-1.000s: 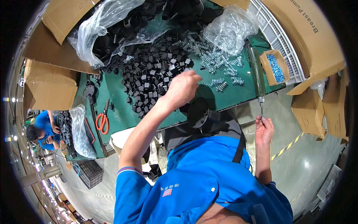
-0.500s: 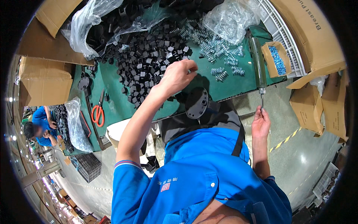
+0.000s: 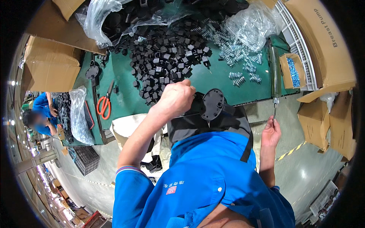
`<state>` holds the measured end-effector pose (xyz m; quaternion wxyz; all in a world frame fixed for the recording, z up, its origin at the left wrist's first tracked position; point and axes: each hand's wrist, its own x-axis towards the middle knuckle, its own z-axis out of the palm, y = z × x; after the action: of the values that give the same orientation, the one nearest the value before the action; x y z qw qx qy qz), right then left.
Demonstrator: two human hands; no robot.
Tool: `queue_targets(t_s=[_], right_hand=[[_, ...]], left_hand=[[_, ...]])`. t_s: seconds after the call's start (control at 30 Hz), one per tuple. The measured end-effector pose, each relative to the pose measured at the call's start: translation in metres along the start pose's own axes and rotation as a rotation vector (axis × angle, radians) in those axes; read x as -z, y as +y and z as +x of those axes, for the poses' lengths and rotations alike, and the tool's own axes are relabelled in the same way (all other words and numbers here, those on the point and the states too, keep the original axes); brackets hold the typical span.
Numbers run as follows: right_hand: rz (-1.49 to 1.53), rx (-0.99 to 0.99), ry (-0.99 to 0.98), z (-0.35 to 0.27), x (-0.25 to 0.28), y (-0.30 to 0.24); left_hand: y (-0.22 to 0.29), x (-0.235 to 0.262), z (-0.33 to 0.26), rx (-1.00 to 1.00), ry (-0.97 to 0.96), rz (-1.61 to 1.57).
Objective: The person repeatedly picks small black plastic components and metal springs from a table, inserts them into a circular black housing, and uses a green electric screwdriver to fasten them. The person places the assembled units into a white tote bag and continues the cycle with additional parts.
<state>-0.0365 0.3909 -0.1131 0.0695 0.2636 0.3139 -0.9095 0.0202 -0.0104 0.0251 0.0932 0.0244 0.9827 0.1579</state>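
Observation:
My left hand (image 3: 177, 99) is closed above the near edge of the green table, beside a black round part (image 3: 212, 105). What its fingers hold, if anything, is hidden. The round part has small holes in its flat face and sits at the table edge, above my lap. Past my left hand spreads a heap of small black plastic blocks (image 3: 163, 62). To the right, my right hand (image 3: 270, 132) pinches the tip of the bit on a dark green power screwdriver (image 3: 274, 72). Whether a screw is there too is too small to see.
Metal springs (image 3: 239, 51) lie near a clear plastic bag (image 3: 253, 24). A small carton of blue screws (image 3: 293, 72) stands right of the screwdriver. Orange-handled scissors (image 3: 103, 107) lie on the left. Cardboard boxes (image 3: 53, 68) flank the table. A co-worker (image 3: 42, 114) sits far left.
My left hand has come back from the block heap toward the round part, its fingers now closed. My right hand stays at the bit tip. The whole view has shifted slightly.

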Motion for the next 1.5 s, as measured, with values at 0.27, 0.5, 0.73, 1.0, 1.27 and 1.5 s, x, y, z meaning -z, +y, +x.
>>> queue_targets(t_s=[0.27, 0.5, 0.73, 1.0, 1.27, 1.5], right_hand=[[-0.122, 0.123, -0.056, -0.009, -0.014, 0.005], [-0.374, 0.276, -0.054, -0.007, -0.016, 0.007], [-0.869, 0.754, -0.118, -0.019, -0.047, -0.015], [-1.092, 0.777, -1.149, -0.08, -0.204, 0.025], [-1.026, 0.153, -1.07, -0.067, -0.214, 0.078], [-0.922, -0.034, -1.016, -0.069, -0.21, 0.082]], left_hand=[[0.008, 0.001, 0.0, -0.006, 0.136, 0.001], [-0.029, -0.018, 0.037, 0.255, 0.399, 0.23], [-0.026, -0.022, 0.028, 0.282, 0.528, -0.123], [0.044, -0.003, -0.007, 0.178, 0.364, -0.869], [0.057, -0.022, -0.018, 0.053, 0.669, -0.883], [0.053, -0.033, -0.021, 0.065, 0.665, -0.901]])
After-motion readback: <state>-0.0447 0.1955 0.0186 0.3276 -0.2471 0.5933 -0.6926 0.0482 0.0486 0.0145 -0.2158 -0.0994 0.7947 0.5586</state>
